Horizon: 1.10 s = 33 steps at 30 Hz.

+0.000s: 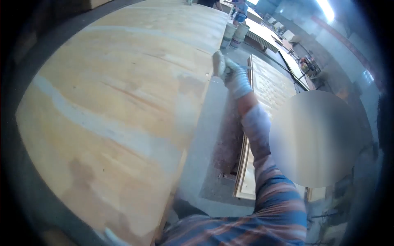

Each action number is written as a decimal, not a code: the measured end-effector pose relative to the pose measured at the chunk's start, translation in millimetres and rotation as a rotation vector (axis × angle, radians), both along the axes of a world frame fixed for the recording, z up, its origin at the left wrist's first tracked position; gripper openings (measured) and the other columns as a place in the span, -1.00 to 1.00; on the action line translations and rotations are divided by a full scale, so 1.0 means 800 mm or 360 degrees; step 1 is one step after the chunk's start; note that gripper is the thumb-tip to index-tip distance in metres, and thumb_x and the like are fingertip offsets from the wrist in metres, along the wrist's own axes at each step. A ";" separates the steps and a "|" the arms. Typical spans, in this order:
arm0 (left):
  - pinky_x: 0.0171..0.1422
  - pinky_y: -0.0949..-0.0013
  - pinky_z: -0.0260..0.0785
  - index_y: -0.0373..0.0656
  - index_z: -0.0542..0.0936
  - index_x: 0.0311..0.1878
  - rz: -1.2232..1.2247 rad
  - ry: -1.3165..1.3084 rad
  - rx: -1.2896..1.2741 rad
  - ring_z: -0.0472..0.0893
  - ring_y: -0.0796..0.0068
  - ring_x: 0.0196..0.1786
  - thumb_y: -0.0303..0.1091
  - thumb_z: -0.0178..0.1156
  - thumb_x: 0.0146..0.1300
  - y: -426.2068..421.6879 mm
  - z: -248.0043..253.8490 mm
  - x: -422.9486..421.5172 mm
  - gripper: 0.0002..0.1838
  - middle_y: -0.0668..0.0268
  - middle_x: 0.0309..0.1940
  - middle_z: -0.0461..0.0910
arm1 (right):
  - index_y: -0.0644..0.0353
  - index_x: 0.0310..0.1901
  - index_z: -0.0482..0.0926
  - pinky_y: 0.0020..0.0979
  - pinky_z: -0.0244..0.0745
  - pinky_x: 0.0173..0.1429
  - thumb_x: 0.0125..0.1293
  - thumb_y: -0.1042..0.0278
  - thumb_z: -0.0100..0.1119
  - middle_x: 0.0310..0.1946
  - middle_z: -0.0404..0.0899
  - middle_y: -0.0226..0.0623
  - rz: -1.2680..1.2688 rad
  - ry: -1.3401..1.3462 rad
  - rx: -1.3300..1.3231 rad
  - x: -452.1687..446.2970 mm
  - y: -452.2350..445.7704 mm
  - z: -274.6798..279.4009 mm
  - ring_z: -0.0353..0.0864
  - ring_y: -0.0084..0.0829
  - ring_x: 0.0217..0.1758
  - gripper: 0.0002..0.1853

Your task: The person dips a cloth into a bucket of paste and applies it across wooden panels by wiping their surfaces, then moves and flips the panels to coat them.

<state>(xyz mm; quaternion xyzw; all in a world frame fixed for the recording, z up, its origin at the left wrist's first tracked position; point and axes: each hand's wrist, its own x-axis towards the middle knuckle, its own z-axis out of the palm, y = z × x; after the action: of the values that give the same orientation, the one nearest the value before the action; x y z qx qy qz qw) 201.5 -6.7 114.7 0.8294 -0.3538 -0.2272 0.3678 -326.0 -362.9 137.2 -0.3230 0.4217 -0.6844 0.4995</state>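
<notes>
A bright tube light [325, 10] shines at the upper right over a bluish, hazy wall [353, 35] crossed by a slanting reddish band [338, 39]. Below, the grey floor [207, 164] carries a long stack of pale boards [271, 78]. Beyond it stand two stained buckets [239, 36], side by side, near another board stack [260, 35]. A round blur hides part of the right side.

Grey floor [199, 160] with two buckets [239, 36]
</notes>
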 end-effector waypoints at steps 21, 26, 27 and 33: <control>0.22 0.22 0.36 -0.31 0.42 0.25 -0.0986 0.0431 -0.0025 0.51 0.22 0.09 -0.13 -0.01 0.45 0.102 -0.285 0.159 -0.52 0.07 0.09 0.51 | 0.31 0.11 0.59 -0.41 0.57 -0.10 0.33 0.33 0.28 -0.12 0.69 -0.26 -0.0237 0.0359 0.0654 0.206 0.634 -0.131 0.65 -0.48 -0.16 -0.63; 0.15 0.25 0.42 -0.26 0.48 0.21 -0.1528 0.0901 0.1157 0.55 0.29 0.01 -0.14 -0.02 0.44 0.137 -0.410 0.193 -0.56 0.16 0.02 0.57 | 0.33 0.14 0.54 -0.29 0.59 -0.13 0.42 0.18 0.07 -0.15 0.69 -0.27 -0.1688 -0.0345 0.0741 0.339 1.024 -0.267 0.67 -0.39 -0.23 -0.59; 0.13 0.25 0.43 -0.25 0.49 0.20 -0.1693 0.0917 0.1223 0.56 0.31 0.00 -0.14 -0.02 0.44 0.145 -0.415 0.178 -0.57 0.18 0.01 0.58 | 0.30 0.12 0.57 -0.28 0.59 -0.14 0.42 0.22 0.02 -0.18 0.69 -0.26 -0.1502 -0.0476 0.0125 0.355 1.108 -0.317 0.67 -0.38 -0.24 -0.61; 0.10 0.32 0.43 -0.24 0.56 0.12 -0.3002 0.0372 0.0887 0.58 0.39 -0.05 -0.18 -0.02 0.45 0.192 -0.350 0.020 -0.62 0.19 -0.05 0.62 | 0.17 -0.07 0.65 -0.14 0.53 -0.12 0.39 0.19 -0.02 -0.26 0.68 -0.06 -0.2445 0.1676 0.2559 0.547 1.288 -0.432 0.65 -0.06 -0.21 -0.69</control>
<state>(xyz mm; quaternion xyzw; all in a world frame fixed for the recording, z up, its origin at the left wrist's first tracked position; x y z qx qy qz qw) 217.8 146.6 -165.0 0.2373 -0.7648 -0.5825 -0.1394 111.7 667.4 -208.1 0.1719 0.9539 -0.1324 -0.2072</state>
